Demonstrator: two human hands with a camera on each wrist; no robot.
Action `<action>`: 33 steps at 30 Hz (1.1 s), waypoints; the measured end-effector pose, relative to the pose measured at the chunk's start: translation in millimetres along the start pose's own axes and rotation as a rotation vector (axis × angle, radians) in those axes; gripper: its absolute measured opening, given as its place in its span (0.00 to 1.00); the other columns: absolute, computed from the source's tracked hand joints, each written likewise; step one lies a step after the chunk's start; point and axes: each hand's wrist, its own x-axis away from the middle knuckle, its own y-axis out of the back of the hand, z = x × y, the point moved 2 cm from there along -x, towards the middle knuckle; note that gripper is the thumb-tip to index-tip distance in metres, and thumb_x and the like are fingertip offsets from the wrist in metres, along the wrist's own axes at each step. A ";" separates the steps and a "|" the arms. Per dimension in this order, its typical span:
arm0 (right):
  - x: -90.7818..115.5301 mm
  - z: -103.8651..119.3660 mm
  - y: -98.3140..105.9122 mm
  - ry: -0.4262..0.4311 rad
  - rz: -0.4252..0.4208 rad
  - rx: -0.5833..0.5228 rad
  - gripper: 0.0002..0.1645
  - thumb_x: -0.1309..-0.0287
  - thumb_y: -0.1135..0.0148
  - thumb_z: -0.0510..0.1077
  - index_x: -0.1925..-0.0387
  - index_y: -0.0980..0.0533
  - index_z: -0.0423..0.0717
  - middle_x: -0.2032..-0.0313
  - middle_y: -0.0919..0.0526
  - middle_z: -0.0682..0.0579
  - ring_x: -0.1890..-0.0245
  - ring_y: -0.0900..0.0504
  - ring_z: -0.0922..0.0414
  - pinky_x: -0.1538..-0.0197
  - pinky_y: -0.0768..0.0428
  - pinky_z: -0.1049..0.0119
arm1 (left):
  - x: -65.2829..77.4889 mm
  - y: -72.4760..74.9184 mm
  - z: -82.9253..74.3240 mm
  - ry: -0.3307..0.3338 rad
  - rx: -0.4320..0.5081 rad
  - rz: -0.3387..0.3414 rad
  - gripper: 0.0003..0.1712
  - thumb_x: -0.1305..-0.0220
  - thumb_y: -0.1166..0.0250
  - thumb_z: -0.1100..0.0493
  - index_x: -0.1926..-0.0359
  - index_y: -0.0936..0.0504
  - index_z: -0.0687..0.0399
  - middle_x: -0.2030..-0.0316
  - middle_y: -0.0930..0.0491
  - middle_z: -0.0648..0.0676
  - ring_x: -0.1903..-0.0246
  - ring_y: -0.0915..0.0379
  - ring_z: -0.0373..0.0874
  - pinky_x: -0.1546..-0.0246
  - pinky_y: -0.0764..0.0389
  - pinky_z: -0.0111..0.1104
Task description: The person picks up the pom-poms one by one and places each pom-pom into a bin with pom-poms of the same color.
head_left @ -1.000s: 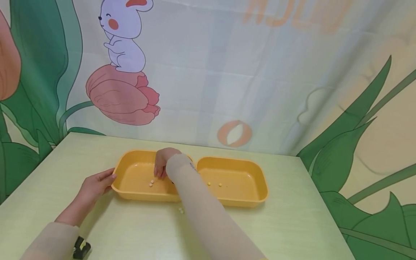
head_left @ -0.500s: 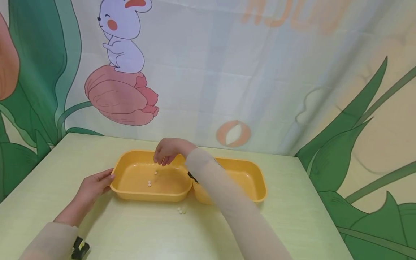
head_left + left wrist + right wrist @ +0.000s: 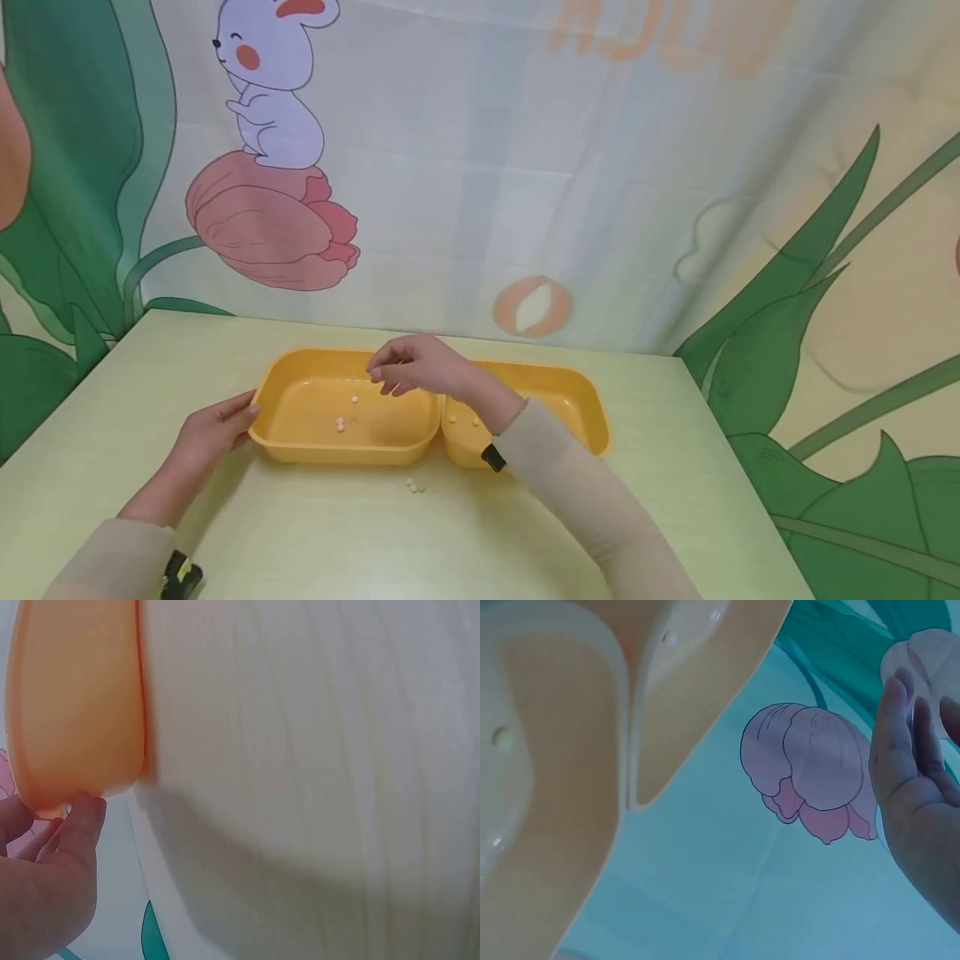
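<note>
My left hand holds the left end of a yellow plastic tray. In the left wrist view, thumb and fingers pinch the tray's rim, the hand below the orange-looking wall. Small pale beads lie on that tray's floor. Over its right rear part hovers my right hand, fingers loosely bent. Nothing shows between the fingers of the right hand in the right wrist view. A second yellow tray stands against the first on the right, partly hidden by my right forearm; small yellowish beads lie in it.
Several small pale beads lie on the light green table in front of the trays. A printed curtain with a rabbit and flowers hangs behind the table. Black wrist devices sit at both cuffs.
My right hand has risen from the left tray's floor and drawn right, its fingers loosening. A bead now lies separately near the tray's middle. My left hand keeps its grip.
</note>
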 end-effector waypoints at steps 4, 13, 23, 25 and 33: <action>24.1 -10.9 -7.3 0.040 -0.054 -0.030 0.14 0.28 0.40 0.43 0.48 0.19 0.40 0.51 0.13 0.41 0.60 0.14 0.61 0.50 0.10 0.67 | -0.4 0.7 0.1 0.001 -0.005 0.000 0.36 0.17 0.56 0.48 0.21 0.50 0.66 0.22 0.48 0.71 0.25 0.41 0.66 0.36 0.24 0.41; 65.3 -42.5 -26.1 0.098 -0.092 -0.051 0.12 0.28 0.41 0.39 0.53 0.19 0.33 0.56 0.15 0.31 0.67 0.18 0.66 0.54 0.11 0.69 | -0.9 0.8 -0.2 0.001 -0.008 -0.008 0.36 0.17 0.56 0.48 0.21 0.49 0.66 0.22 0.47 0.71 0.26 0.41 0.65 0.38 0.20 0.37; 90.3 -71.8 -47.8 0.007 -0.119 -0.010 0.11 0.32 0.37 0.39 0.55 0.18 0.33 0.62 0.14 0.35 0.69 0.18 0.60 0.65 0.17 0.75 | -0.6 0.3 -0.1 0.017 0.010 0.000 0.36 0.17 0.56 0.49 0.21 0.51 0.65 0.21 0.50 0.70 0.25 0.42 0.65 0.36 0.25 0.39; 90.9 -79.4 -52.6 -0.004 -0.130 0.028 0.12 0.33 0.36 0.39 0.54 0.18 0.33 0.62 0.13 0.38 0.70 0.20 0.64 0.67 0.19 0.77 | -1.0 0.3 -0.1 0.018 0.008 -0.001 0.36 0.17 0.56 0.48 0.21 0.51 0.65 0.21 0.50 0.70 0.25 0.42 0.65 0.36 0.25 0.40; 86.7 -101.1 -70.5 -0.045 -0.177 0.278 0.10 0.37 0.36 0.35 0.55 0.18 0.37 0.64 0.13 0.48 0.68 0.21 0.66 0.65 0.22 0.78 | -2.5 0.2 0.8 0.027 -0.001 -0.004 0.36 0.17 0.56 0.48 0.21 0.51 0.64 0.22 0.49 0.70 0.25 0.42 0.65 0.36 0.25 0.41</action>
